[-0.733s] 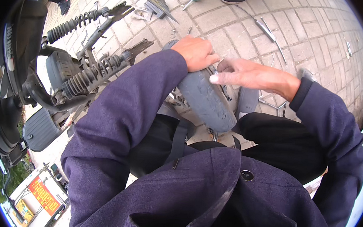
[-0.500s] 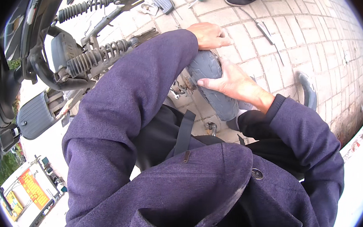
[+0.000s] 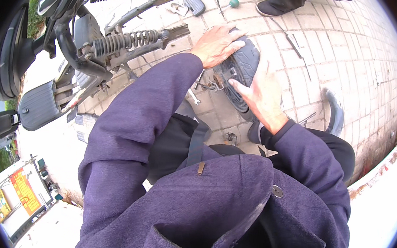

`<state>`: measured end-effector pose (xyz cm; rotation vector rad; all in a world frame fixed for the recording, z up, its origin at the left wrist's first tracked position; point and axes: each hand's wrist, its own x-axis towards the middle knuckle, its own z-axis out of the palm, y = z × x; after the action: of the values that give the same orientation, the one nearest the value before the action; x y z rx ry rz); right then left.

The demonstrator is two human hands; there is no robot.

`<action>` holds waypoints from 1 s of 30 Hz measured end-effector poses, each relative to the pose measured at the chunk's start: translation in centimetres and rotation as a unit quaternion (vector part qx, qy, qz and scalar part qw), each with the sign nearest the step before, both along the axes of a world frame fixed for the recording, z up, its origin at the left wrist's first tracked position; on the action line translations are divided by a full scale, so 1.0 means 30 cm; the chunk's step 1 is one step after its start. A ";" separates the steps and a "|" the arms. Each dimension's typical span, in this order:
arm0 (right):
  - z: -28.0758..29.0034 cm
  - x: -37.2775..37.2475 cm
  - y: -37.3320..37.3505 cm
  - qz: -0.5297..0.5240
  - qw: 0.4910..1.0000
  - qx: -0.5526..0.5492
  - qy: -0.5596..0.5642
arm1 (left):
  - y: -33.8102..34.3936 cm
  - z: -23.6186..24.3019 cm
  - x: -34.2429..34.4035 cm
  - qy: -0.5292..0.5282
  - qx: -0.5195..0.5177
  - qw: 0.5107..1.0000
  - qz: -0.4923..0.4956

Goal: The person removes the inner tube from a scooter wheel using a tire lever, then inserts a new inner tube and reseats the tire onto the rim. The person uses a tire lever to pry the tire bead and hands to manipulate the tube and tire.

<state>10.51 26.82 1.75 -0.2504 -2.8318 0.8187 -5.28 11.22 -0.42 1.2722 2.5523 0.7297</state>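
Note:
A small scooter wheel with a grey-black treaded tyre stands tilted on the paving between my two hands. My left hand grips its far left side, the fingers reaching over the tread. On the right side, my right hand is closed around the tyre, its thumb on the near left sidewall. The wheel's hub side, with metal parts and wires, partly shows below my left hand. On the ground beside it lies a wrench.
At left stands a scooter frame with two coil shock absorbers and a grey footrest. Beyond the wheel lie a green-handled tool, a grey pedal-like pad and a long dark rod. Another person's shoe is near these. A curved grey piece lies right.
The wheel has turned and tilted, so its hub side shows more. My left hand has shifted to its left side; my right hand's grip has moved along the tyre. The view has shifted slightly.

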 end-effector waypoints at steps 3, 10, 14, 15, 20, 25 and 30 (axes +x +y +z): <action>-0.016 0.044 -0.013 -0.064 0.997 -0.028 -0.014 | -0.014 0.028 0.002 0.018 -0.018 0.999 -0.020; -0.002 0.065 0.008 -0.017 0.990 -0.071 -0.123 | -0.030 0.116 0.020 0.138 -0.110 0.975 -0.137; 0.022 0.003 0.015 0.053 0.997 -0.013 -0.053 | -0.002 0.118 0.001 0.140 -0.087 0.970 -0.177; 0.032 -0.024 0.031 0.086 0.995 -0.023 -0.042 | -0.014 0.120 -0.009 0.129 -0.097 0.974 -0.159; 0.076 -0.183 0.082 0.223 0.972 0.003 -0.072 | -0.098 0.138 -0.040 0.118 -0.075 0.988 -0.063; 0.090 -0.332 0.056 0.317 0.945 0.078 -0.009 | -0.165 0.159 -0.040 0.086 -0.111 0.988 0.058; 0.081 -0.414 0.047 0.342 0.936 0.054 -0.059 | -0.173 0.151 -0.060 0.070 -0.138 0.985 0.082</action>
<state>-1.91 28.22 4.17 0.7691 -3.0775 0.7600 -7.07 6.04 4.10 1.0670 2.7760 0.3055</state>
